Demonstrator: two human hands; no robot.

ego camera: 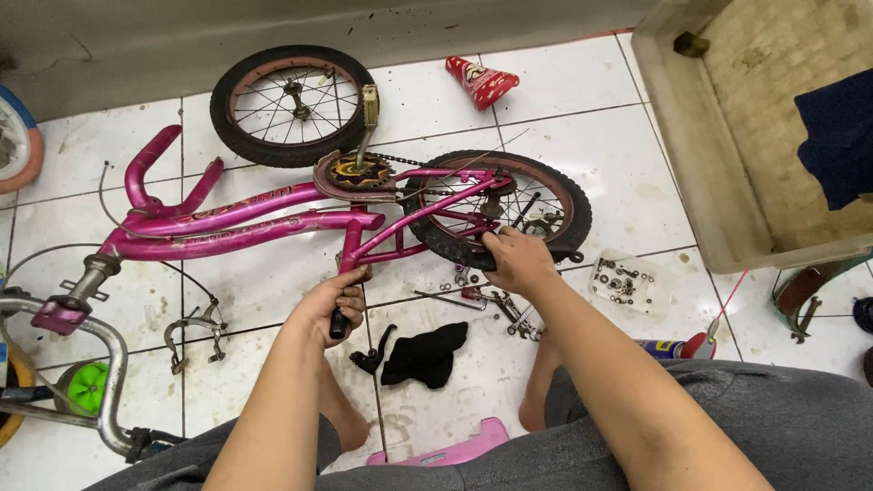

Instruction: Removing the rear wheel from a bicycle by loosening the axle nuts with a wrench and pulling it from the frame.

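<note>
- Bicycle frame (227,223): magenta, lying on its side on the white tiled floor (627,173), handlebar end at left, rear end at right.
- Rear wheel (498,211): seated in the frame's rear fork, tyre flat to the floor, chain running to the chainring (356,173).
- Left hand (329,305): fingers curled fully closed around a dark tool handle (338,324), just near of the frame's seat tube. The tool's working end is hidden by the hand.
- Right hand (516,259): fingers bent over the near edge of the rear wheel's tyre, gripping it; fingertips hidden behind the tyre.
- Loose front wheel (291,105): flat on the floor, far side of the frame.
- Red saddle (482,82): on the floor, far centre.
- Wrenches and small hardware (496,305): scattered just near of the rear wheel, below the right hand.
- Clear plastic tray (629,282): holds nuts and bolts, right of the right hand.
- Black cloth (426,355): between the two forearms.
- Brake caliper (193,327): left of the left hand.
- Spray can (673,348): beside the right forearm.
</note>
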